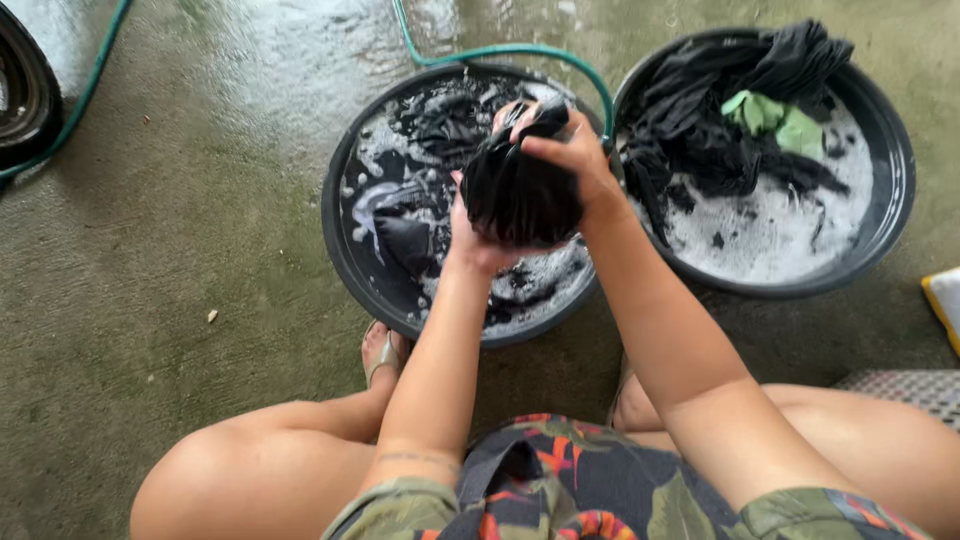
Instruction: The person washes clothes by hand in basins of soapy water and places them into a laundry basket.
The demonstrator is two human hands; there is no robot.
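Note:
A wet black garment is bunched into a ball above the left black basin. My left hand grips it from below. My right hand closes over its top end. The basin under them holds soapy water and more dark clothes.
A second black basin on the right holds suds, dark clothes and a green cloth. A green hose runs over the wet concrete floor into the left basin. Another dark tub sits at the far left. My knees and one sandalled foot are below.

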